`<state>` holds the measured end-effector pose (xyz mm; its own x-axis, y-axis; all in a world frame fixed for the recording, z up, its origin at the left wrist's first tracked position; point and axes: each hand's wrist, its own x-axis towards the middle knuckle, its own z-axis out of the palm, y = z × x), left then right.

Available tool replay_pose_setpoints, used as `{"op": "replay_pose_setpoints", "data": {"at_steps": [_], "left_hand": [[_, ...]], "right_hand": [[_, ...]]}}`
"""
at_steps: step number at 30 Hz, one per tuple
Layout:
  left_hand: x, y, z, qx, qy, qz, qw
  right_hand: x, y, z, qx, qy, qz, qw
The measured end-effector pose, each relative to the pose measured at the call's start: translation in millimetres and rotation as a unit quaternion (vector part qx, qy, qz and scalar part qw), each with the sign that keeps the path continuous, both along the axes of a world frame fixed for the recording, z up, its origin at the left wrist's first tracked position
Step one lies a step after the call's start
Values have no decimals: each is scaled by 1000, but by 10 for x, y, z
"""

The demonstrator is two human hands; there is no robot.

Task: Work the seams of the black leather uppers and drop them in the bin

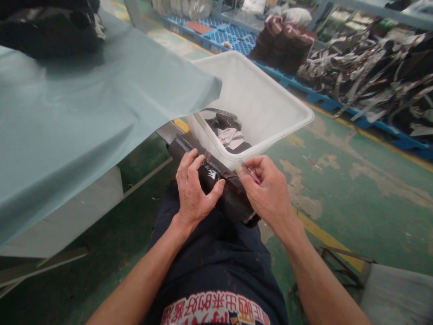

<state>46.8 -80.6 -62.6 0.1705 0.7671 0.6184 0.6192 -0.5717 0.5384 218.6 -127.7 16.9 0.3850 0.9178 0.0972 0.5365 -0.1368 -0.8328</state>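
A dark, glossy, leather-like piece [233,201] lies across my lap, slanting down from the table's edge. My left hand [193,192] grips it from above, thumb and fingers pressed against its shiny upper surface around a small white mark. Closed over its right end, my right hand [270,189] pinches a small pink-handled tool [255,176] with a thin pointed metal tip. The tip points up and left, just over the piece. I cannot make out the exact kind of tool, since the fingers cover most of it.
Beyond my hands stands a white plastic bin [270,104] with dark and pale scraps [232,135] inside. A table with a pale blue-green cover [101,113] is at the left, bearing a dark pile [61,31]. Blue pallets [233,36] with bundled strips [368,67] line the back. A stool [395,289] stands lower right.
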Motion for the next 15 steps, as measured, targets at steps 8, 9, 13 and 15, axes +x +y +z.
{"op": "replay_pose_setpoints", "data": {"at_steps": [8,9,13,15], "left_hand": [[1,-11,-89,22,-9,2,1000],[-1,-11,-89,21,-7,1,1000],[14,-25,-73,16,-3,8,1000],[34,-35,-67,19,-4,15,1000]], "right_hand": [[-92,83,81,-98,-37,85,991],[-90,100,68,-107,-57,80,989],[-67,144,48,-138,-73,87,984],[-53,154,52,-148,-71,95,982]]}}
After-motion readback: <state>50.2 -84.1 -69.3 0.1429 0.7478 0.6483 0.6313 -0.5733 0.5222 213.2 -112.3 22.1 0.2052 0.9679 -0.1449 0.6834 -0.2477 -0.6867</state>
